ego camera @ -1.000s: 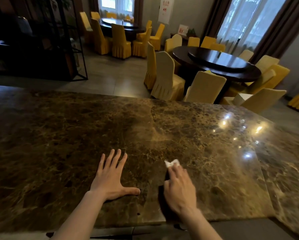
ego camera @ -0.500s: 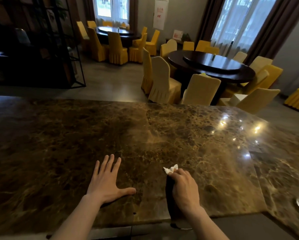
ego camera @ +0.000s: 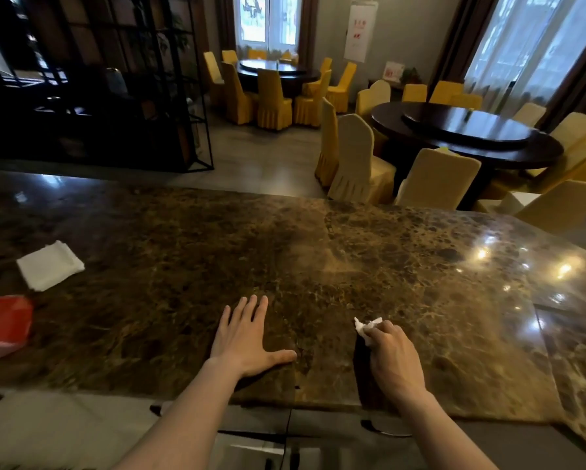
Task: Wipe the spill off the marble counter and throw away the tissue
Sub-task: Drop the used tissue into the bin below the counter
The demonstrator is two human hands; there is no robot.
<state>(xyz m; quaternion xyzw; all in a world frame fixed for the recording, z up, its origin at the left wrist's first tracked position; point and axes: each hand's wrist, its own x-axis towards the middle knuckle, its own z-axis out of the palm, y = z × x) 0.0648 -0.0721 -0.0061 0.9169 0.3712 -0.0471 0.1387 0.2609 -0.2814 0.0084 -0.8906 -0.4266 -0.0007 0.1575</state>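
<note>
A brown veined marble counter (ego camera: 318, 266) stretches across the view. My right hand (ego camera: 391, 357) rests near its front edge, fingers curled around a crumpled white tissue (ego camera: 366, 327) that pokes out past my knuckles against the stone. My left hand (ego camera: 242, 337) lies flat on the counter to the left of it, palm down and fingers spread, holding nothing. I cannot make out any wet spill on the glossy surface.
A folded white napkin (ego camera: 49, 266) lies on the counter at the left, with a red object (ego camera: 3, 325) nearer the left edge. Beyond the counter stand round dark tables (ego camera: 471, 134) with yellow-covered chairs (ego camera: 356, 161) and a black metal shelf (ego camera: 115, 96).
My right hand drew back toward me, its fingers closing tighter on the tissue. The view swung left, bringing the white napkin and the red object into sight. My left hand stayed flat.
</note>
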